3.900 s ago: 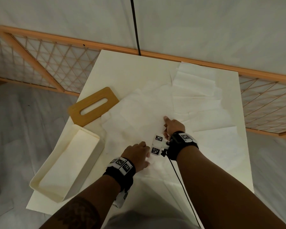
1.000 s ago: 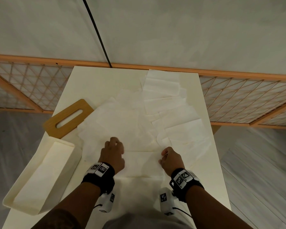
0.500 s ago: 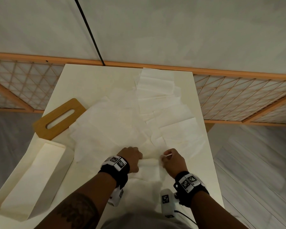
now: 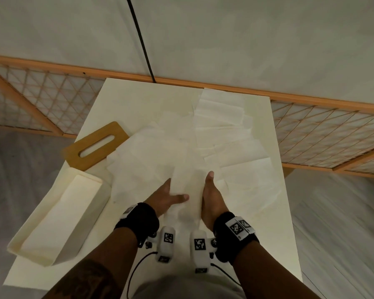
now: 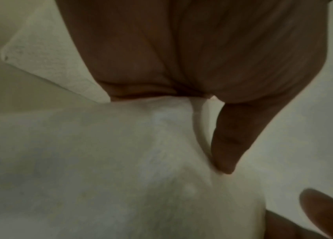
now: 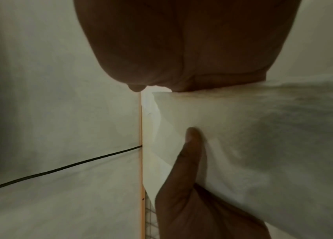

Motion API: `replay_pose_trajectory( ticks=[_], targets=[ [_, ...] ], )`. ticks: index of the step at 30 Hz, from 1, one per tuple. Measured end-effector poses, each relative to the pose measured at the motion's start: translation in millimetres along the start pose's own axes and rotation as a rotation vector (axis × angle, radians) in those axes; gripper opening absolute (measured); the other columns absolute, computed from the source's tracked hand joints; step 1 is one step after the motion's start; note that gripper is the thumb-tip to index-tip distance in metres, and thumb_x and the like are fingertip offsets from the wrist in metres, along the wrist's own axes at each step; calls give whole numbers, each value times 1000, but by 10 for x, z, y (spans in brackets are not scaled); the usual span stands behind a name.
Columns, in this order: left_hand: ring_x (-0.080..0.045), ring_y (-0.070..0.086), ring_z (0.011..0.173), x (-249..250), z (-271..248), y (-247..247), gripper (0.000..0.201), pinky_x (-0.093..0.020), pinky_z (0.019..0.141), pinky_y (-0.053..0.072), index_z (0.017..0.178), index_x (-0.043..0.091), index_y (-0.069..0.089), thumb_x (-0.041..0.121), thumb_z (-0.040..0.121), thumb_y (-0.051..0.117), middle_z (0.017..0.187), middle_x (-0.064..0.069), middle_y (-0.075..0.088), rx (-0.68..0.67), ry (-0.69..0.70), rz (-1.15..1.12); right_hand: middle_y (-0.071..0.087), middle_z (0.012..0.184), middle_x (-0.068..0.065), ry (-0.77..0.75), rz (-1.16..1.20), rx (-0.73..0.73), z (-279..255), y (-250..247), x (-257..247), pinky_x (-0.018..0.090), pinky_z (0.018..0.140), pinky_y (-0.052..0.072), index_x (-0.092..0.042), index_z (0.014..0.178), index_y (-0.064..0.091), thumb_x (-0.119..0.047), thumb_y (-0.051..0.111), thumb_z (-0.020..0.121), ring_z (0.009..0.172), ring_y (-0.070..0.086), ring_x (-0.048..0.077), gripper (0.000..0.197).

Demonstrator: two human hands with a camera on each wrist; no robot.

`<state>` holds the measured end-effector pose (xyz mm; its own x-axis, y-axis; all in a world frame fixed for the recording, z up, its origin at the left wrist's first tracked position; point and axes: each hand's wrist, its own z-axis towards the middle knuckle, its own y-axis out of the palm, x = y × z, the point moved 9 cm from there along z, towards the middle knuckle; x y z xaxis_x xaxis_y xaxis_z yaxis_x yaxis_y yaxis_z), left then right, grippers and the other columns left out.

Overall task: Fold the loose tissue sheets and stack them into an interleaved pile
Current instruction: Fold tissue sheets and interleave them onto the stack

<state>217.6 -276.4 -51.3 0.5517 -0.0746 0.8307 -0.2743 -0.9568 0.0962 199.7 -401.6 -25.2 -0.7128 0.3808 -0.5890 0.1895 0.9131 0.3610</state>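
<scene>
Tissue sheet (image 4: 188, 188), head view: lifted above the table (image 4: 138, 104) between both hands, over loose sheets (image 4: 220, 117) spread there.
Left hand (image 4: 166, 197): thumb over its left edge, pinching.
Right hand (image 4: 212, 197): thumb along its right edge (fingers hidden).
Box (image 4: 58, 223), lid (image 4: 95, 145): at left.
Left wrist view: thumb presses tissue.
Right wrist view: thumb lies flat on tissue.

Box (image 4: 58, 216) left of sheets (image 4: 220, 147), lid (image 4: 95, 145) behind.
</scene>
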Motion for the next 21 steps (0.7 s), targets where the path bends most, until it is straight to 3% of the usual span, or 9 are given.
replay_pose_trajectory(
  ticks=[3,5,8,9,11,13,14,17,21],
  targets=[
    [-21,67,111,46,-8,-178,88,-48,99,53,132,22,48,42,56,88,123,-1,68,111,-2,17,73,119,10,-18,4,-12,30,79,-40,48,102,52,-17,129,64,-68,22,99,112,69,27,72],
    [-21,68,108,77,-16,-234,85,-48,96,55,131,23,48,42,58,89,121,0,68,117,-5,65,73,120,10,12,-19,-23,51,129,-8,48,101,53,-16,129,63,-63,28,102,111,70,27,65],
    [-21,68,107,147,-50,-332,85,-48,94,56,130,23,49,42,58,90,121,-1,68,125,-8,71,73,115,5,-50,-223,90,125,68,-50,47,90,59,-18,128,58,-41,58,100,102,72,24,37],
    [-22,68,108,147,-67,-362,86,-47,94,56,130,23,49,41,57,91,122,-2,68,114,-24,54,73,113,4,-107,-322,146,151,26,-94,50,89,59,-19,129,55,-32,66,94,101,71,24,39],
    [-22,69,108,158,-145,-359,72,-43,89,59,126,24,52,31,66,91,124,-4,69,40,-66,43,73,110,5,-188,-397,214,176,24,-159,54,90,58,-20,127,53,-20,70,84,100,71,25,46],
    [-19,71,104,175,-263,-361,51,-38,82,60,121,25,60,21,77,86,116,-1,73,-56,-101,122,73,108,8,-234,-347,239,186,104,-225,54,90,58,-19,125,53,-11,67,86,99,71,28,42],
    [-18,71,103,181,-303,-422,47,-39,85,60,119,23,64,21,77,86,113,1,74,-68,-96,170,73,108,9,-248,-312,242,206,158,-264,52,89,58,-17,126,52,-8,66,87,99,71,29,42],
    [-19,72,100,251,-419,-779,48,-45,95,56,116,18,70,29,73,89,109,2,76,44,-14,201,72,110,9,-277,-275,212,239,450,-408,49,87,58,-15,128,52,-4,63,89,96,70,27,42],
    [-18,72,96,416,-644,-1274,41,-44,92,57,113,17,70,29,77,86,107,2,76,257,69,125,70,112,8,-327,-301,82,195,1029,-634,49,86,59,-14,129,50,-3,68,91,98,69,23,44]
  ],
)
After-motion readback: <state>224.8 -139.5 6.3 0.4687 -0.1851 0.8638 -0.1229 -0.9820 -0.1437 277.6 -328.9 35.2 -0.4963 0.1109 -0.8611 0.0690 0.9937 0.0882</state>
